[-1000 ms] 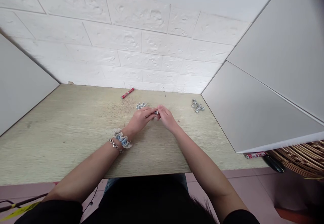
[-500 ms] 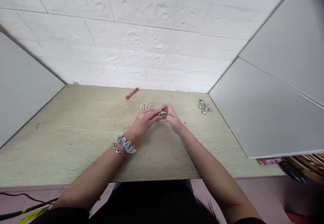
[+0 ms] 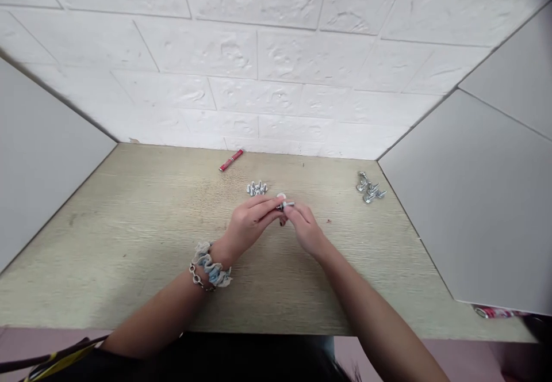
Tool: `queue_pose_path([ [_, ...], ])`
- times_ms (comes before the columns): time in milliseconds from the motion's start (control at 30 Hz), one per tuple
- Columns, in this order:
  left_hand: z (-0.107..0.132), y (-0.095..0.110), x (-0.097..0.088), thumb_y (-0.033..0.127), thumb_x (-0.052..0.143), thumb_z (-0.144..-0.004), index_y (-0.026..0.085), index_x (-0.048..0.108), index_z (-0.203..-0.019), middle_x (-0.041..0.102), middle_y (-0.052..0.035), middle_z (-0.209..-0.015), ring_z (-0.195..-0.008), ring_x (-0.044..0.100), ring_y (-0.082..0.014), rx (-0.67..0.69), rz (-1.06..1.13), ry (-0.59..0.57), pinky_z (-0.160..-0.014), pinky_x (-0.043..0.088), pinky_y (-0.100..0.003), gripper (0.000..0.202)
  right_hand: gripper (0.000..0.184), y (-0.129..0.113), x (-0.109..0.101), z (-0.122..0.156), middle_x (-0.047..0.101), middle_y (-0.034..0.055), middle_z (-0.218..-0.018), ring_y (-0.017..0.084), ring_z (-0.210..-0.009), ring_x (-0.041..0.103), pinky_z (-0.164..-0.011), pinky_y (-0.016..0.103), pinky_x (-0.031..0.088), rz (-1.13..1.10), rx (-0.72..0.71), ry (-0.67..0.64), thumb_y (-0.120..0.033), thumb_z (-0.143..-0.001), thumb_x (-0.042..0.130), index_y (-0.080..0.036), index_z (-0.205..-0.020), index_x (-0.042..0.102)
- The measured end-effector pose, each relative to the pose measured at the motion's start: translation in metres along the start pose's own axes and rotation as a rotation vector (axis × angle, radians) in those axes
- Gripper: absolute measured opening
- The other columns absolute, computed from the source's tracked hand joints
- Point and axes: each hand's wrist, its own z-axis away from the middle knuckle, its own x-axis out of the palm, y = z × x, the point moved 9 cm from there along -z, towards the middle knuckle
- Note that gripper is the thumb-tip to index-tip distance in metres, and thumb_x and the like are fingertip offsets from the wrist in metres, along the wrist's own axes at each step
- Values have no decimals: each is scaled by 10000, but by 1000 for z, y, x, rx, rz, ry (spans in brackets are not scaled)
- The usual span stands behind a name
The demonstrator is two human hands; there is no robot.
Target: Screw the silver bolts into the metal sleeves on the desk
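Observation:
My left hand (image 3: 250,224) and my right hand (image 3: 307,229) meet over the middle of the wooden table (image 3: 129,244), fingertips pinched together on a small silver bolt (image 3: 286,204). The left wrist wears a blue and white scrunchie (image 3: 211,267) and a metal chain bracelet. Just beyond the hands stands a small cluster of silver bolts (image 3: 256,188). A second loose pile of metal bolts and nuts (image 3: 370,187) lies at the far right of the table.
A red pen-like tube (image 3: 232,160) lies near the back wall of white brick. Grey panels (image 3: 474,198) close in the table on the left and right. A red object (image 3: 495,312) shows below the right panel's edge.
The view has tilted and shifted, so hands and table sit lower and further right in the picture. The hands stay together on the small bolt.

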Motion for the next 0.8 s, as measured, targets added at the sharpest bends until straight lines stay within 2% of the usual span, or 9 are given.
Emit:
queue_pose_path([
  [67, 0, -2, 1, 172, 604, -760, 203, 587, -1045, 647, -26, -912, -795, 610, -97, -10, -12, -17, -729, 509, -184, 287, 39, 2, 3, 1, 462, 4, -707, 137, -691, 436, -639, 263, 355, -61, 13, -29, -218, -727, 420, -187, -742, 438],
  [133, 1, -2, 5, 170, 598, -765, 209, 571, -1073, 643, -29, -924, -807, 609, -100, 2, -13, -47, -734, 511, -189, 312, 140, 5, 2, 3, 456, -3, -752, 134, -701, 429, -636, 255, 361, -92, 50, -16, -193, -686, 438, -202, -823, 415],
  [200, 3, 0, 9, 170, 587, -774, 204, 559, -1094, 639, -38, -934, -822, 609, -108, 29, -14, -77, -740, 514, -201, 323, 82, 6, -6, 3, 438, -4, -732, 129, -667, 409, -616, 253, 351, -55, 51, 54, -251, -740, 423, -202, -803, 408],
  [300, 6, 1, 13, 184, 577, -784, 200, 556, -1103, 638, -44, -935, -833, 609, -119, 53, -35, -119, -742, 517, -213, 321, 291, 3, -16, 2, 403, -5, -626, 122, -597, 376, -568, 255, 304, 101, 55, 127, -405, -838, 343, -187, -654, 401],
  [367, 6, 0, 14, 187, 569, -790, 205, 545, -1123, 637, -40, -925, -824, 610, -116, 55, -44, -133, -740, 518, -211, 334, 408, 5, -17, 0, 377, -8, -558, 118, -555, 361, -537, 259, 268, 183, 101, 100, -472, -850, 314, -179, -576, 388],
  [533, 2, 7, 9, 179, 574, -786, 213, 532, -1143, 630, -32, -923, -814, 607, -106, 77, -30, -100, -749, 517, -200, 361, 423, 2, -10, 2, 391, -3, -547, 120, -544, 378, -539, 261, 288, 135, 120, -29, -472, -853, 312, -175, -569, 414],
  [633, 1, 14, 5, 178, 585, -777, 183, 566, -1087, 633, -43, -921, -821, 608, -102, 71, 11, -80, -757, 514, -187, 311, 208, -7, -9, 6, 507, 20, -768, 141, -704, 468, -655, 268, 371, -43, 38, -44, -402, -807, 420, -199, -798, 463],
  [733, 0, 19, 4, 196, 569, -788, 162, 593, -1025, 641, -53, -922, -847, 608, -111, 94, 31, -64, -763, 515, -196, 241, 415, -4, -7, 6, 474, 38, -1117, 169, -914, 489, -737, 287, 410, -230, 46, -65, -406, -662, 579, -263, -990, 368],
  [800, 1, 19, 6, 212, 558, -798, 165, 597, -1019, 643, -52, -912, -848, 607, -112, 90, 31, -59, -757, 516, -201, 230, 402, 3, -9, 5, 479, 49, -1109, 175, -930, 488, -765, 300, 411, -201, 80, -35, -465, -688, 542, -255, -992, 382],
])
